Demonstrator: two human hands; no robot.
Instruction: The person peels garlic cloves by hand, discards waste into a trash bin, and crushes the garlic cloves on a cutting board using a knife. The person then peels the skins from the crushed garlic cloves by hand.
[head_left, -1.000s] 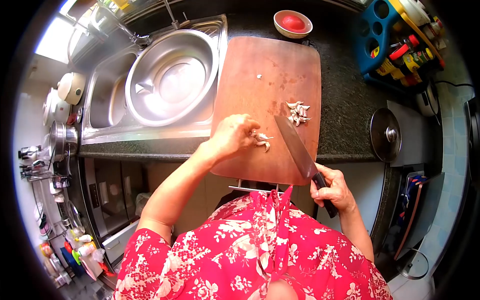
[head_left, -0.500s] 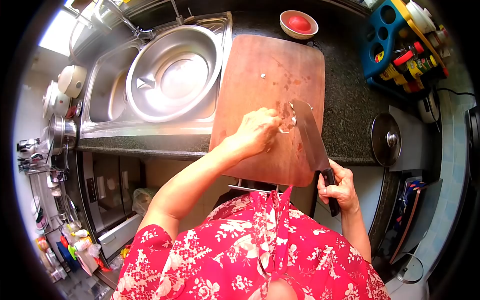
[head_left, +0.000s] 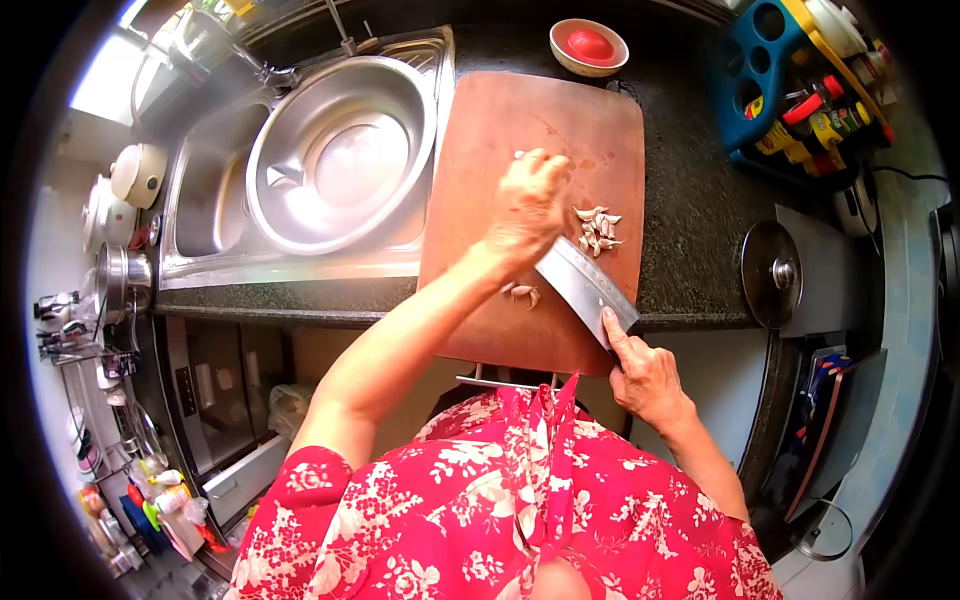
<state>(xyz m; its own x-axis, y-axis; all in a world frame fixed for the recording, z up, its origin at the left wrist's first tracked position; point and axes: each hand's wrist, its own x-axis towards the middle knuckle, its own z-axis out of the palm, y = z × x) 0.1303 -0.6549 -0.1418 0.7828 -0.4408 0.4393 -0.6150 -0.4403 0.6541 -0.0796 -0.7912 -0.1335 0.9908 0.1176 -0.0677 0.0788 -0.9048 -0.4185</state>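
Wooden board [head_left: 560, 120], left hand [head_left: 528, 208] now open, perhaps pressing cleaver [head_left: 582, 286], right hand [head_left: 643, 375] still gripping it

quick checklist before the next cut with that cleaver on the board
1. Grip on the cleaver: right hand is closed on the handle, a finger along the blade. ok
2. Left hand clear of the blade: it lies over the blade's far end. not ok
3. Garlic pile gathered: it sits just right of the left hand. ok
4. Stray cloves: a couple lie apart, near the board's front edge. not ok
5. Cutting board seated: its front edge overhangs the counter. cannot tell
6. Blade edge facing down: cannot tell
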